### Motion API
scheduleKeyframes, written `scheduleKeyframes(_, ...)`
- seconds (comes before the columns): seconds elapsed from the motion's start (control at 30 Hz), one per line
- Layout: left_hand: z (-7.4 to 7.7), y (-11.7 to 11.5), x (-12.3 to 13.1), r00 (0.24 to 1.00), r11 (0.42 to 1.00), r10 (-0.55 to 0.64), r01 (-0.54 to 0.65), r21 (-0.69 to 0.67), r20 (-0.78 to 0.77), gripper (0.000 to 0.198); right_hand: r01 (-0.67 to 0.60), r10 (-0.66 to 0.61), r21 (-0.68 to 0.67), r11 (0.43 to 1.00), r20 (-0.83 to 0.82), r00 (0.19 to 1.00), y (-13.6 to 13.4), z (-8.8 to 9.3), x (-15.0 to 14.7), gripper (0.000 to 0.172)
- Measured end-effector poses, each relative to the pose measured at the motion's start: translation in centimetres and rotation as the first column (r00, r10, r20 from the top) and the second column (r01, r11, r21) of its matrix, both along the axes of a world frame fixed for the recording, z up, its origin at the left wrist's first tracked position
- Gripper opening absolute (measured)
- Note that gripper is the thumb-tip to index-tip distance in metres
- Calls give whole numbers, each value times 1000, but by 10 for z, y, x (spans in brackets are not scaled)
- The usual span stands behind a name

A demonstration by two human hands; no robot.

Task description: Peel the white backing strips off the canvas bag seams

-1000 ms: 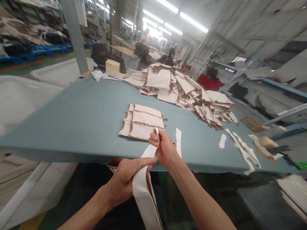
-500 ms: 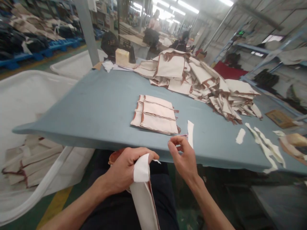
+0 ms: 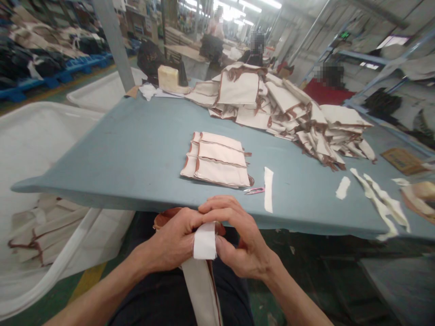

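Whereas it hung apart earlier, the right hand (image 3: 252, 242) seemingly touches white cloth (image 3: 205, 243).

White ceiling lamps (image 3: 250, 6) give glare at the top; shadows on the table (image 3: 102, 158) are soft, distant parts are blurred, and edges look stretched.

Dark clothing (image 3: 156, 299) shows below 2 bare forearms (image 3: 105, 287).

From here I see the left hand (image 3: 171, 240), fingers holding a white strip (image 3: 205, 242) over cream cloth (image 3: 201, 290), the right hand (image 3: 243, 237) curled at its edge; snips (image 3: 254, 191) lie on the tabletop (image 3: 136, 149).
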State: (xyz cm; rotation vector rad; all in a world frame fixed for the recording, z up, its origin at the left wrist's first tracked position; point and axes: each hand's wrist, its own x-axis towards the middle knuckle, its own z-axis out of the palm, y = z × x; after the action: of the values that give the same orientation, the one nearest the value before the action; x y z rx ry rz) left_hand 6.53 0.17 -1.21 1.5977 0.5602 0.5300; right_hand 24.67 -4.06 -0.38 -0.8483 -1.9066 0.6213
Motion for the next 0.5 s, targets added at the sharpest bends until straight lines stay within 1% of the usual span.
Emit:
scheduleKeyframes(0.07,0,1,2,1000,1000,-10,10,9,-13,28,2,-2,11,1000,-12,1000,1,-3,2,31)
scheduleKeyframes(0.13,0,2,5,1000,1000,-14,14,24,-20,37,15,-15,3,1000,-30,999,1,-7,2,22)
scheduleKeyframes(0.2,-1,3,9,999,999,-20,22,43,-38,44,39,-41,-37,999,-80,996,0,-12,-1,11)
scheduleKeyframes(0.23,-1,2,11,999,998,-22,24,54,-49,45,57,-65,-68,996,-125,990,-1,-14,-3,10)
scheduleKeyframes(0.3,-2,1,13,997,997,-4,9,73,-71,47,105,-139,-151,983,-233,962,-4,-17,-8,13)
scheduleKeyframes(0.37,-3,-1,14,994,996,55,-48,73,-93,44,166,-245,-262,951,-306,920,-5,-18,-11,16)
scheduleKeyframes(0.4,-4,-2,13,990,995,83,-76,60,-112,40,198,-303,-324,925,-317,898,-6,-17,-11,18)
scheduleKeyframes(0.5,-9,-8,6,961,983,182,-181,24,-209,24,248,-431,-505,827,-283,857,-4,-10,-7,26)
